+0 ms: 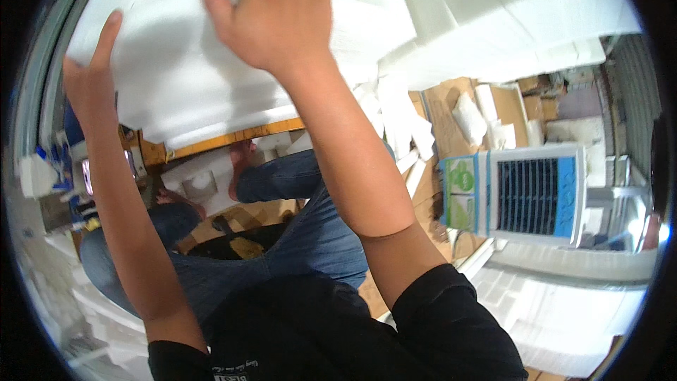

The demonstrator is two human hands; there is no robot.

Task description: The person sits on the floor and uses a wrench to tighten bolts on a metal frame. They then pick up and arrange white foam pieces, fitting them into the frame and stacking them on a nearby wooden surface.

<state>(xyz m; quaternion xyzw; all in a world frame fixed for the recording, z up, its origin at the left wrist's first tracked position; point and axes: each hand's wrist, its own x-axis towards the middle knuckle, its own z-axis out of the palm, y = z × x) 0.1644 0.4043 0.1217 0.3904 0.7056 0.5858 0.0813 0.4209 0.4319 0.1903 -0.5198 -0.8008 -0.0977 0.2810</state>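
Observation:
A big white foam block [176, 77] fills the upper left of the head view. My left hand [88, 77] grips its left edge, thumb up along the side. My right hand [271, 17] lies on its top face with the fingers curled over the far part. Both arms reach up and forward from my black sleeves. Under the block I see my blue jeans [310, 240] and a bare foot [243, 159].
More white foam slabs [508, 14] are stacked at the upper right. A white and blue air cooler [522, 194] stands at the right. Cardboard sheets [451, 109] and foam scraps [405, 134] lie on the floor. An orange bar [233, 137] runs under the block.

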